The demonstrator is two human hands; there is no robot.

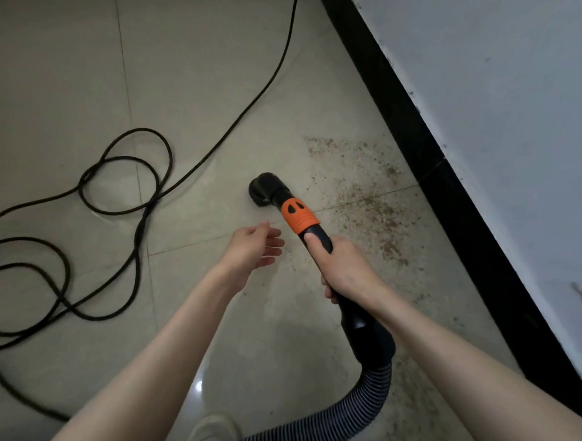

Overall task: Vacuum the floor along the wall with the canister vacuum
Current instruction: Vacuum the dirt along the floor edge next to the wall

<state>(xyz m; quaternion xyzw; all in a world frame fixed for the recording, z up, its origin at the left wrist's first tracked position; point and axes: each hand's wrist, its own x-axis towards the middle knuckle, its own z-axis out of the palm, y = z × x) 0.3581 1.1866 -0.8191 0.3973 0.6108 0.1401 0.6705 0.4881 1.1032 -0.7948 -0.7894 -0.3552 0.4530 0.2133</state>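
My right hand [344, 269] grips the black vacuum handle [366, 327], thumb along its top just behind the orange collar [298, 215]. The black nozzle [267, 189] points down at the beige tile floor [202, 83], left of a patch of brown grit [373, 204] spread toward the black baseboard [416, 139]. A ribbed grey hose [351, 413] curves from the handle down to the bottom edge. My left hand [251, 248] hovers beside the handle with relaxed fingers, holding nothing. The canister is out of view.
A black power cord [117, 186] lies in loops on the floor at left and runs up to the top edge. The white wall [508, 96] rises at right. A light shoe [212, 430] shows at the bottom.
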